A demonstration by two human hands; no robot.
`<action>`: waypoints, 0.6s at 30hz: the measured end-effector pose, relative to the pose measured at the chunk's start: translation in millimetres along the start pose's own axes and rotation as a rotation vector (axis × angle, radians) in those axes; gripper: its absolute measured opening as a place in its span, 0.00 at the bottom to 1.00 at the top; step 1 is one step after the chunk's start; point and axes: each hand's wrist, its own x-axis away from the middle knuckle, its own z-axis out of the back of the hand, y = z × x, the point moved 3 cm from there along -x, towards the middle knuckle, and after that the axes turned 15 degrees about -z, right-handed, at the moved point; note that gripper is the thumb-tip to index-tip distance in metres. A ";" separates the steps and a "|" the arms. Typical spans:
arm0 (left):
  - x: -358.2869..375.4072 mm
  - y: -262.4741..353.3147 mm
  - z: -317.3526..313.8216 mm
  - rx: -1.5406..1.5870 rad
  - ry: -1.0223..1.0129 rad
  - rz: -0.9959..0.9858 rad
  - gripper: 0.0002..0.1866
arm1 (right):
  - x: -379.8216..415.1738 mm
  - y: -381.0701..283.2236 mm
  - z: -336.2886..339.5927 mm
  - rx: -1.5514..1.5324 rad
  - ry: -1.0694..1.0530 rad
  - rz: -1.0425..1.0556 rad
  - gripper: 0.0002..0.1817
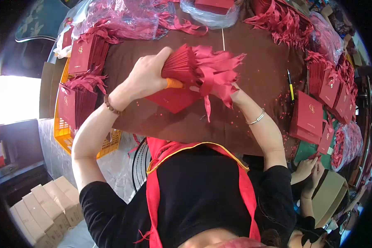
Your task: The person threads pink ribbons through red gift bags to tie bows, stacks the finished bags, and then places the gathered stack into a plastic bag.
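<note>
My left hand (146, 76) is closed around a thick stack of red paper gift bags (180, 64), with an orange-yellow cover on one finger. Red ribbon handles (219, 70) fan out from the stack's right side. Behind those ribbons, my right hand (234, 94) grips the bundle from the right; most of its fingers are hidden and only a fingertip shows under the stack. Just below the stack, a red bag (175, 99) is tilted with one corner pointing towards me.
A brown cloth (260, 62) covers the table, dotted with red scraps. Bag stacks (87, 53) line the left, others (310, 115) the right. A yellow-and-black pen (291, 86) lies nearby. Plastic-wrapped bundles (124, 16) sit at the back. A co-worker's hands (310, 171) work at lower right.
</note>
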 end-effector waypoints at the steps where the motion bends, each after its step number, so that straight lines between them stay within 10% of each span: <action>1: -1.9 -0.5 1.0 0.039 0.081 -0.096 0.27 | 1.3 -3.1 -1.0 -0.072 -0.046 0.019 0.28; 3: -0.2 -0.3 3.1 0.077 0.160 -0.157 0.28 | 1.0 -0.5 4.9 0.687 0.172 0.223 0.34; 14: 1.9 13.6 1.4 0.042 0.092 -0.140 0.25 | 9.3 -28.2 -30.0 0.860 0.257 0.080 0.33; 18: 0.1 25.6 14.8 -0.030 0.090 -0.154 0.25 | 16.0 -25.0 -28.3 0.363 0.215 0.158 0.30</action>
